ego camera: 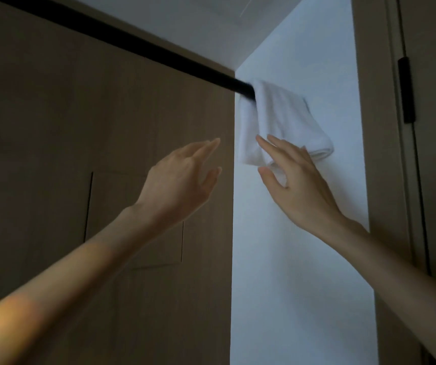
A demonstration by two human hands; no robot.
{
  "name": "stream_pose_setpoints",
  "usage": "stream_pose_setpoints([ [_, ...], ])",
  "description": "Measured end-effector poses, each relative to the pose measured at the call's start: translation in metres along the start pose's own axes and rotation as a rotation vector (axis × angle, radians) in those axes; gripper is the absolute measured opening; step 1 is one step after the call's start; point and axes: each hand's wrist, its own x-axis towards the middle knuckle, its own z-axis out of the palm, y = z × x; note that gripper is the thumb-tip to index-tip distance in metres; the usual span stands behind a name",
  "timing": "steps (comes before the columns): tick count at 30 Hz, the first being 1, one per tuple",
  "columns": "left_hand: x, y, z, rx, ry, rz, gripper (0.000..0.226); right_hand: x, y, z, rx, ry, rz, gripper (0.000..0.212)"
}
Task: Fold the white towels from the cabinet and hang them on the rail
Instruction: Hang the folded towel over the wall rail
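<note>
Left hand [182, 177]: fingers straight, holding nothing, just left of the white towel [282, 114]. Right hand [298, 185]: fingers spread, gripping nothing, fingertips overlapping the towel's lower edge. Beyond them, the folded towel hangs over the black rail [132, 43] at its far right end.

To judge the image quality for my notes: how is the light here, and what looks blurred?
Head view: dim overall, with the white wall the brightest area and a warm orange patch on the left forearm. Head view: the towel on the black rail looks soft, and the left hand and right hand are blurred.
</note>
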Motion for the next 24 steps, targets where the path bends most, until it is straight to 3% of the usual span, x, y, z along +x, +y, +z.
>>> stream_pose_setpoints([
  [12,-0.158,-0.025,-0.039,0.116,-0.246,-0.081,0.057,-0.128,-0.087,0.034,0.042,-0.313,0.005,0.051],
  [24,-0.303,0.010,-0.100,0.248,-0.432,-0.246,0.054,-0.250,-0.143,0.040,0.328,-0.535,0.123,0.048],
])
